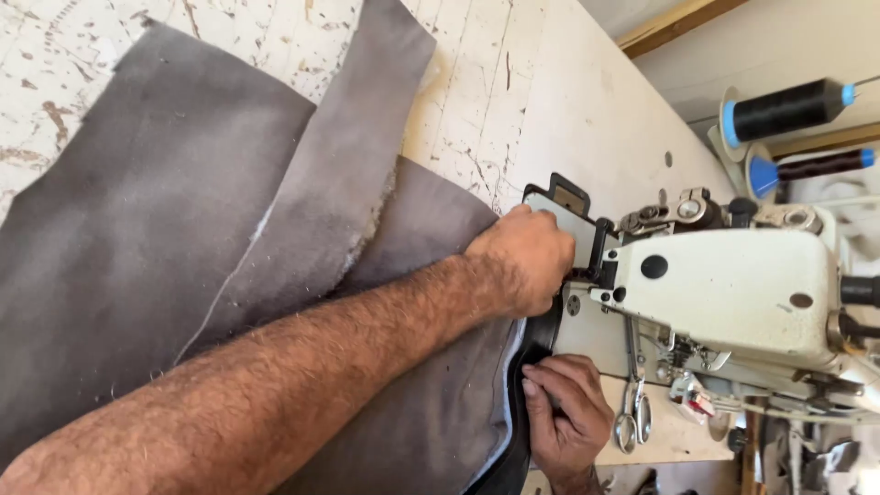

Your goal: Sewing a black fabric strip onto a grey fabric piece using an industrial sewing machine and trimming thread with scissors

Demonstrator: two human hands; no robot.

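Grey suede-like fabric sheet (183,238) is pressed flat beside the white industrial sewing machine (724,293) by the left hand (522,257); its dark edge is pinched by the right hand (568,412) below the machine head.

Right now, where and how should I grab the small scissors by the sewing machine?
Take the scissors by their looped handles, which point toward you at the table's near edge. Come from that near side, probably with the right hand, which lies just beside them. The blades point up under the machine, so there looks to be little room from above.
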